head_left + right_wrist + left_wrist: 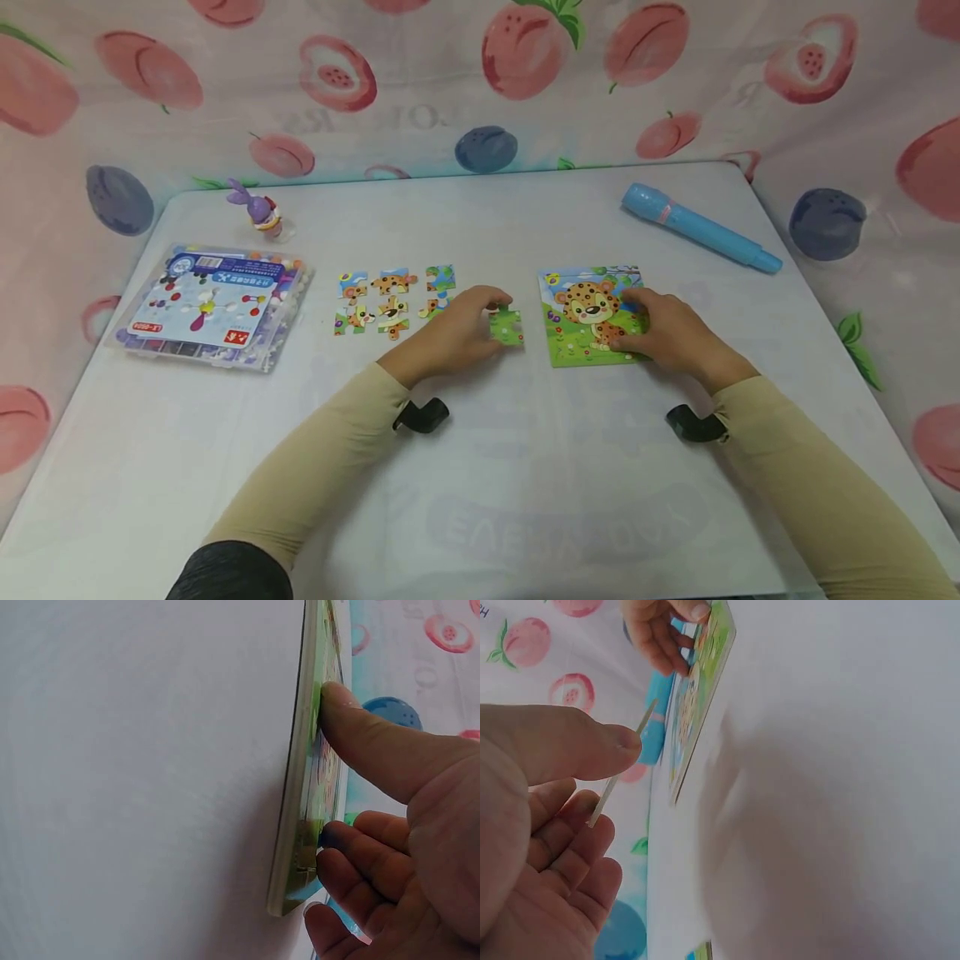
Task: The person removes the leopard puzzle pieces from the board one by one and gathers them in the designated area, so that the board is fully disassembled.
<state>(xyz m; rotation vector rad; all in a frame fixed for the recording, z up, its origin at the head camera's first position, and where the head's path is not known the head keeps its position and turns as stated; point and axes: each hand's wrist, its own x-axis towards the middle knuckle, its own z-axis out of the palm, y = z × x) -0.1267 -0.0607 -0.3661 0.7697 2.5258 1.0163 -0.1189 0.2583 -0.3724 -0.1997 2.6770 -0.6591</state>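
My left hand (457, 333) pinches a green jigsaw piece (507, 327) between thumb and fingers. In the left wrist view the piece (609, 796) is seen edge-on, above the table. To its right lies a square leopard puzzle (566, 333) with a green and blue picture. My right hand (671, 333) holds this puzzle at its right side. In the right wrist view the thumb (360, 724) presses on its face and curled fingers (352, 889) touch it near the edge. Several loose jigsaw pieces (393, 310) lie left of my left hand, which partly hides some.
A clear plastic case (202, 304) with a molecule-picture label stands at the left. Behind it is a small purple-topped figurine (258, 210). A blue tube-shaped thing (697, 227) lies at the back right. Fruit-patterned cloth (420, 75) rises behind the white table (540, 492).
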